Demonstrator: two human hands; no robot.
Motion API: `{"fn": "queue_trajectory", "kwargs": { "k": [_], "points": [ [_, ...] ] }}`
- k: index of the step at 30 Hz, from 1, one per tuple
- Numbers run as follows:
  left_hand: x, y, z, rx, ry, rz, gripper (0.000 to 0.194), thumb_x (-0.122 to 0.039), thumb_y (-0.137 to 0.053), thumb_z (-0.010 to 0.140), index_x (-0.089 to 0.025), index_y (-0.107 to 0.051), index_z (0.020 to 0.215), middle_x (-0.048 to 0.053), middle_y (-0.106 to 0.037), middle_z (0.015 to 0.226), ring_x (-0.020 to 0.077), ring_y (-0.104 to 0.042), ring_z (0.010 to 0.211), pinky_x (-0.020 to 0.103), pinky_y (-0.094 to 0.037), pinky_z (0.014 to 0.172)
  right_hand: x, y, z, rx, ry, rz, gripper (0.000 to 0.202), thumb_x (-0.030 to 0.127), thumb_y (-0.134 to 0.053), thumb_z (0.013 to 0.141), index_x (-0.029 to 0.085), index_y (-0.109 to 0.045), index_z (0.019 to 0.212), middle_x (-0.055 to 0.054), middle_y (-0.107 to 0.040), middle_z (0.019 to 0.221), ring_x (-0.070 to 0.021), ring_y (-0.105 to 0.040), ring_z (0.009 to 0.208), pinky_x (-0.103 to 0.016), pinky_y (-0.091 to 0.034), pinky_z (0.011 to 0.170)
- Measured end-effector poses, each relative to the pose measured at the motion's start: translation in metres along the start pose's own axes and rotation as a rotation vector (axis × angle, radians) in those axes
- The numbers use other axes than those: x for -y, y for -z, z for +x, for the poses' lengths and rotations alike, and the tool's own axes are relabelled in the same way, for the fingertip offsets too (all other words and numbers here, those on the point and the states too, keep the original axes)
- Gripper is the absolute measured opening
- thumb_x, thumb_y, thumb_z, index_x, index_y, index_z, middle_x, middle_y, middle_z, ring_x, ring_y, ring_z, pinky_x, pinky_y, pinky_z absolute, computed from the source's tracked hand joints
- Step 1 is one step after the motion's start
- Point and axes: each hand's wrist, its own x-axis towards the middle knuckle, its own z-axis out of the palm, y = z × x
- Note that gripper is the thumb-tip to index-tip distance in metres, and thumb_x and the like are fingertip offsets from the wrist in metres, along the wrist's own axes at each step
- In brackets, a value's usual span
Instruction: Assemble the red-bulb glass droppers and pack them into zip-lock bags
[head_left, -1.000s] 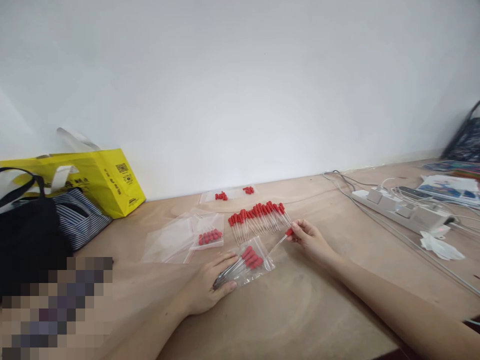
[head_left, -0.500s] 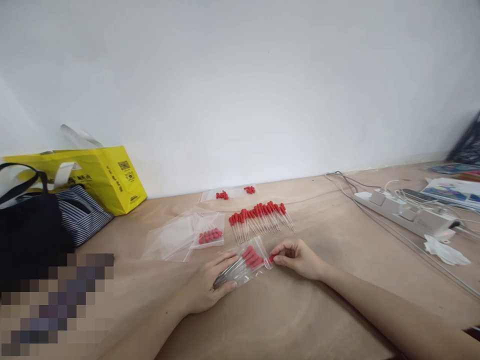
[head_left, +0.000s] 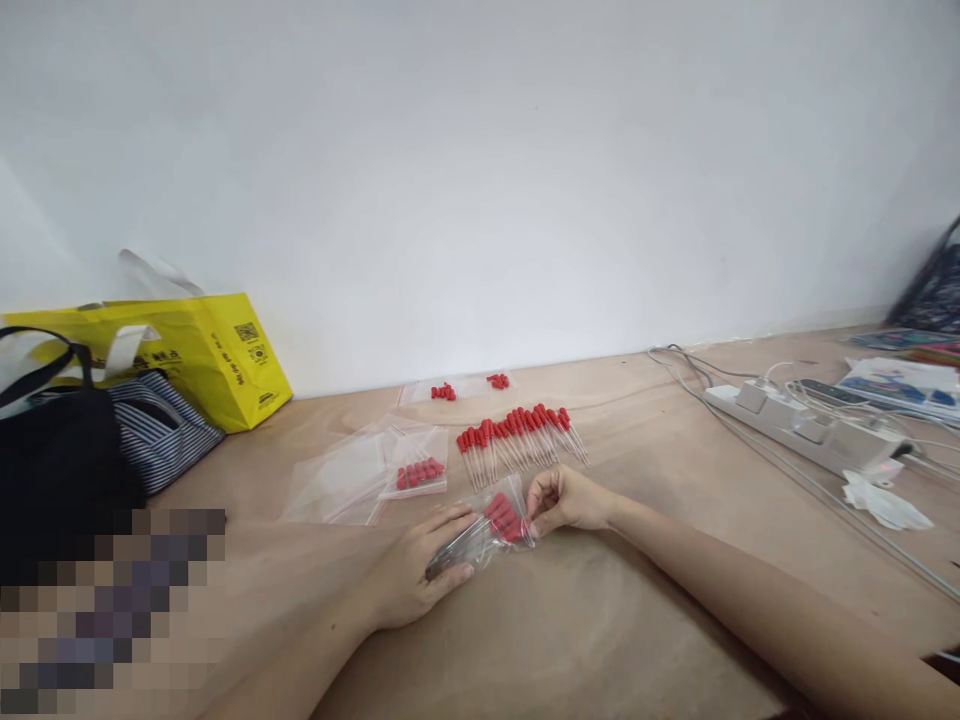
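Note:
A clear zip bag (head_left: 491, 535) with several red-handled metal tools (head_left: 506, 515) inside lies at the front centre of the table. My left hand (head_left: 429, 565) grips the bag's left end between thumb and fingers. At its right end, my right hand (head_left: 559, 505) pinches at the bag's edge, beside the red handles; whether it holds the bag or a handle is hidden. Just behind lies a row of loose red-handled tools (head_left: 521, 435). Left of them rests a filled bag of red-handled tools (head_left: 420, 473), on flat clear bags (head_left: 330, 485).
More bagged red-handled pieces (head_left: 444, 392) lie near the wall. A yellow bag (head_left: 251, 370), a striped pouch (head_left: 169, 430) and a black bag (head_left: 67, 470) stand at left. At right are a power strip (head_left: 817, 430), cables, a crumpled tissue (head_left: 889, 502) and papers (head_left: 900, 382).
My right hand has moved left, onto the bag's right end, and the red handle that stuck out there is now at the bag's edge. My left hand has barely moved.

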Motion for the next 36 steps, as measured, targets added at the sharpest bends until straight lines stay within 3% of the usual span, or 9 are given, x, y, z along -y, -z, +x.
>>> {"fn": "queue_trajectory", "kwargs": {
  "k": [8,17,20,26,33,36],
  "points": [
    [-0.002,0.004,0.002,-0.016,-0.01,-0.008,0.048,-0.036,-0.045,0.082,-0.026,-0.036,0.127,0.003,-0.037,0.134,0.0226,-0.032,0.122,0.041,-0.027,0.101,-0.01,-0.011,0.001,-0.183,0.034,-0.115,0.03,0.036,-0.069,0.059,0.016,-0.053,0.076,0.005,-0.053,0.055,-0.005,-0.044,0.042,-0.016,-0.033,0.037],
    [0.003,0.002,0.001,-0.013,0.01,0.003,0.053,-0.04,-0.046,0.081,-0.023,-0.033,0.13,0.005,-0.035,0.135,0.0241,-0.031,0.123,0.043,-0.027,0.101,-0.007,-0.003,-0.007,0.036,0.181,-0.255,0.024,0.037,-0.066,0.063,0.015,-0.066,0.073,0.001,-0.056,0.062,-0.0062,-0.042,0.05,-0.019,-0.033,0.046],
    [0.005,0.001,0.001,-0.022,0.001,-0.008,0.051,-0.04,-0.047,0.08,-0.024,-0.036,0.128,0.004,-0.037,0.134,0.0243,-0.033,0.122,0.043,-0.027,0.101,-0.009,-0.005,-0.005,0.006,0.17,-0.262,0.024,0.037,-0.067,0.062,0.015,-0.065,0.07,0.002,-0.054,0.058,-0.0061,-0.04,0.048,-0.019,-0.032,0.045],
    [0.007,0.001,0.001,-0.029,-0.007,-0.013,0.053,-0.042,-0.047,0.08,-0.023,-0.035,0.128,0.005,-0.037,0.134,0.0247,-0.032,0.122,0.044,-0.027,0.101,-0.011,-0.014,-0.001,-0.189,0.159,-0.401,0.014,0.029,-0.064,0.065,0.015,-0.061,0.062,0.005,-0.048,0.049,-0.0054,-0.036,0.044,-0.017,-0.028,0.042],
    [0.008,-0.001,0.0,-0.03,-0.013,0.01,0.052,-0.041,-0.046,0.081,-0.025,-0.034,0.128,0.003,-0.036,0.134,0.024,-0.032,0.122,0.042,-0.028,0.101,-0.004,-0.01,-0.006,-0.077,0.249,-0.561,0.016,0.028,-0.063,0.067,0.019,-0.068,0.079,0.002,-0.053,0.064,-0.0074,-0.043,0.054,-0.019,-0.032,0.05],
    [0.01,-0.001,-0.001,-0.034,-0.024,0.003,0.052,-0.041,-0.047,0.08,-0.025,-0.034,0.128,0.003,-0.037,0.134,0.0241,-0.032,0.122,0.042,-0.027,0.101,-0.002,-0.007,-0.007,-0.03,0.271,-0.53,0.016,0.028,-0.058,0.072,0.02,-0.068,0.081,0.0,-0.056,0.069,-0.0086,-0.045,0.057,-0.02,-0.035,0.052]
  ]
}}
